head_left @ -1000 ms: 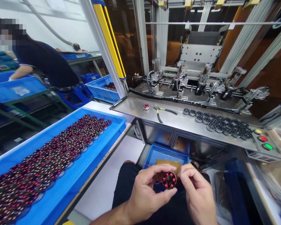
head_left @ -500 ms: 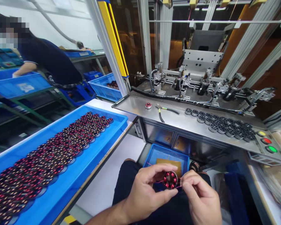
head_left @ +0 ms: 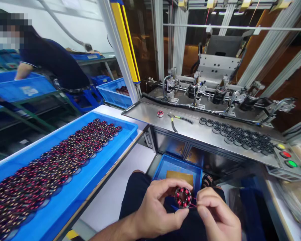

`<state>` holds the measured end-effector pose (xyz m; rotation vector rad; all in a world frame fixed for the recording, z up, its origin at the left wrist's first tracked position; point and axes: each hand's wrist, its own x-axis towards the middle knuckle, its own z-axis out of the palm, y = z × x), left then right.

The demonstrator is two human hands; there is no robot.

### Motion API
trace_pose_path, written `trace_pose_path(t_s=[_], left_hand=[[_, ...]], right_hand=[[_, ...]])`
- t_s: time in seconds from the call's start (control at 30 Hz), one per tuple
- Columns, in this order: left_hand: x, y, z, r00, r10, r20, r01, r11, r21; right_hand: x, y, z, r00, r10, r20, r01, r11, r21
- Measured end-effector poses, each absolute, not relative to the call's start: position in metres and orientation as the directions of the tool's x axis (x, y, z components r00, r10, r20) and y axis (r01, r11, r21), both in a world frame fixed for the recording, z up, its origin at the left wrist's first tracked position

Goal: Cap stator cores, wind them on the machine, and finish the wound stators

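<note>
Between the thumb and fingers of my left hand [head_left: 159, 209] is a motor stator [head_left: 183, 197], a ring wound with red wire, its round face turned up toward me. Red wire ends [head_left: 193, 202] run from its right side to my right hand [head_left: 215, 211], whose thumb and forefinger are pinched on them. Both hands are above my lap. On the metal ledge ahead lies another red-wound stator [head_left: 160, 114], beside cutting pliers [head_left: 177, 119] with black and yellow-green handles, spread apart.
Rows of wound stators fill much of a blue tray [head_left: 129, 129] at left. Several unwound black cores [head_left: 238, 137] stand on the ledge before a winding machine [head_left: 219, 68]. Control buttons [head_left: 286, 154] are at right. Below is a blue bin [head_left: 163, 164]; a co-worker [head_left: 52, 63] leans at far left.
The stator in my left hand is slightly lower and its face shows more fully. My right hand has shifted a little right and down, still pinching the wires.
</note>
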<state>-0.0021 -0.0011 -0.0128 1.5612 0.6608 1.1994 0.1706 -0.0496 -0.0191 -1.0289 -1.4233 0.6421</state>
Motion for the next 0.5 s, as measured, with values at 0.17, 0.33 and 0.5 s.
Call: trace_pose_path(t_s=[0.17,0.33,0.5], left_hand=[[0.000,-0.002,-0.010,0.354,0.870,0.342,-0.209,-0.283,0.936],[-0.001,-0.005,-0.011,0.377,0.865,0.332,-0.171,-0.288,0.942],[0.001,-0.007,-0.012,0.282,0.836,0.471,-0.062,-0.474,0.878]], right_hand=[[0.174,-0.038,-0.009,-0.007,0.769,0.639,0.293,0.612,-0.734],[0.173,-0.034,-0.003,-0.090,0.691,0.717,0.324,0.701,-0.635],[0.169,-0.040,-0.004,-0.078,0.674,0.734,0.337,0.711,-0.617]])
